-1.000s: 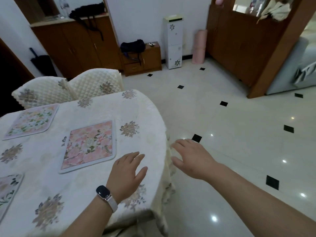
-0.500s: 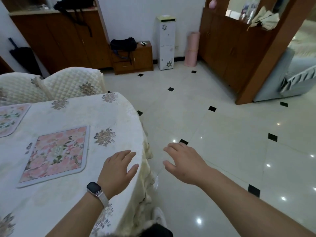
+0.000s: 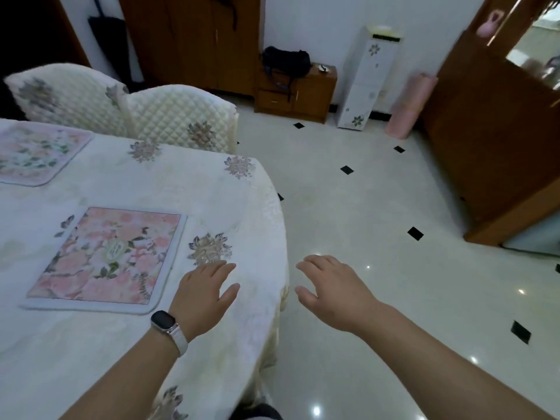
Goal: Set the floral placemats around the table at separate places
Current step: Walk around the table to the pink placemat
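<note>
A pink floral placemat [image 3: 106,256] lies flat on the round table [image 3: 236,207], which wears a cream floral cloth. A second, paler floral placemat [image 3: 33,154] lies at the far left, cut by the frame edge. My left hand [image 3: 203,292], with a watch on the wrist, hovers open over the cloth just right of the pink placemat and holds nothing. My right hand [image 3: 330,286] is open and empty, out past the table's edge above the floor.
Two quilted cream chairs [image 3: 178,116] stand behind the table. Glossy tiled floor [image 3: 378,222] stretches to the right. A low wooden cabinet with a black bag [image 3: 295,89], a white floral unit [image 3: 368,77] and a pink roll [image 3: 410,104] line the far wall. Wooden cabinetry [image 3: 491,131] stands right.
The view swung right, then back left, so the table and pink placemat shift in frame. Both hands stay open and empty near the table's right edge.
</note>
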{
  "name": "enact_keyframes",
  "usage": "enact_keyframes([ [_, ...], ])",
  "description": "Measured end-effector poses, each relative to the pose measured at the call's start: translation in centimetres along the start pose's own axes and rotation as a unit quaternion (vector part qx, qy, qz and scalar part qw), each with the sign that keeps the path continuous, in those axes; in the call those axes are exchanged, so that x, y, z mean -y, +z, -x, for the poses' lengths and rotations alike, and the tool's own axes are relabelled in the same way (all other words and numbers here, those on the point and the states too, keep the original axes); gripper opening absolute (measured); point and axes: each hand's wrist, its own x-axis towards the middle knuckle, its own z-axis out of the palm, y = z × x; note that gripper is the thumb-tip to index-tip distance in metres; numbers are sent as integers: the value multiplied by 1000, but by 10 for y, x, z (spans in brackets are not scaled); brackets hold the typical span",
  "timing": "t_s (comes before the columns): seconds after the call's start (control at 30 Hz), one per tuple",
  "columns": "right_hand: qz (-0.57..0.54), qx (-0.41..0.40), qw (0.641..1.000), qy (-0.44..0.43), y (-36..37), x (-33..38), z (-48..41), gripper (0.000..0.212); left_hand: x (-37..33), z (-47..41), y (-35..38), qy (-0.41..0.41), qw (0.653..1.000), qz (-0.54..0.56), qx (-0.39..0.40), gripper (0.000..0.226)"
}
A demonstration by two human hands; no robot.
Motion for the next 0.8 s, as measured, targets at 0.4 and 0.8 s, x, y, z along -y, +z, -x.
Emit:
enact_keyframes([
  [0.4,54,63,981,-176,12,81,-118,52,83,27,-28,-159,984,52,-58,65],
  [0.8,16,113,959,-258,47,137,-167,50,136,84,-38,-306,949,28,-77,69],
])
